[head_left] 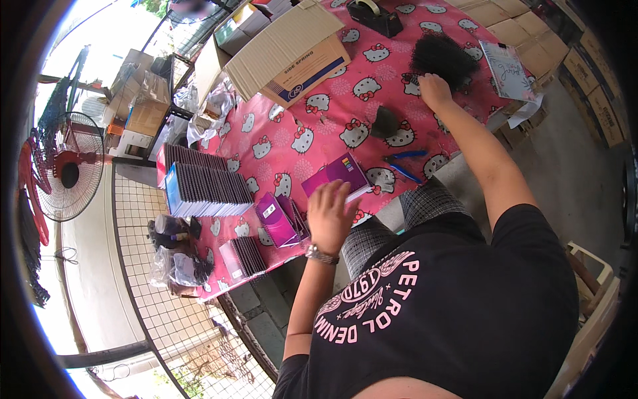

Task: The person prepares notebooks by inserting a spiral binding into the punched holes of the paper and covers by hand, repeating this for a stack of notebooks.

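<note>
A purple notebook (337,176) lies on the pink table cover near the front edge. Over its lower left part is my left hand (330,216), fingers stretched out and slightly apart, resting on or just above the cover. My right hand (435,93) reaches to the far right, beside a tangled pile of black spiral binding coils (444,60). Its fingers look bent together at the pile's near left edge; what they pinch, if anything, is too small to tell. Blue-handled pliers (405,166) lie spread to the right of the notebook.
Stacks of spiral notebooks (207,188) stand at left, with more purple notebooks (278,219) and a smaller stack (242,258) nearer. Beyond are a cardboard box (292,60) and a tape dispenser (375,16). A dark lump (384,123) sits mid-table; a light-covered notebook (505,70) lies far right.
</note>
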A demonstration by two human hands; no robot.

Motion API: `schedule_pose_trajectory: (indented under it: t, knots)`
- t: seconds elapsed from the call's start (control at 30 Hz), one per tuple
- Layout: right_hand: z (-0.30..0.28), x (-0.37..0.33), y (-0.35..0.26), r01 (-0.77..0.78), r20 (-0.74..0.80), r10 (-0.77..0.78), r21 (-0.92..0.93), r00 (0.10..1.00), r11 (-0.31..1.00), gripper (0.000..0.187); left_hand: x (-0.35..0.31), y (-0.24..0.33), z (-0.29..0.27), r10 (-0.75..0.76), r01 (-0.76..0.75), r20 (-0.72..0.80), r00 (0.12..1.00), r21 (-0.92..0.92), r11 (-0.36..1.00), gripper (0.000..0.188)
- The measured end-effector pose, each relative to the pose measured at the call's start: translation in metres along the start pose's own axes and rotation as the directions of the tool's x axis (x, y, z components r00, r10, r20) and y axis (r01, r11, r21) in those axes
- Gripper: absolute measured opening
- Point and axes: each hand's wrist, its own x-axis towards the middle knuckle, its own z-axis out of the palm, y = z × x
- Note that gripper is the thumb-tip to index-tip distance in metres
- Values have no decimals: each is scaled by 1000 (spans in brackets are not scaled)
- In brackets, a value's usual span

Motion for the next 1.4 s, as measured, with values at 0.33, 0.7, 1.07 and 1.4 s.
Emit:
schedule_pose_trajectory:
  t: [0.33, 0.7, 1.07, 1.4]
  knots:
    - [-48, -15, -18, 115, -267, -84, 101, 960, 988, 17, 20, -19, -14, 52, -11, 240, 969, -171, 985, 19]
    - [-63, 6, -53, 48, -60, -26, 390, 998, 919, 19, 39, -25, -26, -42, 42, 6, 999, -37, 998, 24]
    - [-178, -101, -176, 490, -351, -476, 848, 806, 203, 20, 33, -20, -10, -21, 19, -52, 998, -27, 999, 17]
    - [-177, -117, -178, 447, -351, -374, 869, 859, 212, 28, 29, -19, -7, -36, 37, -89, 995, 3, 999, 18]
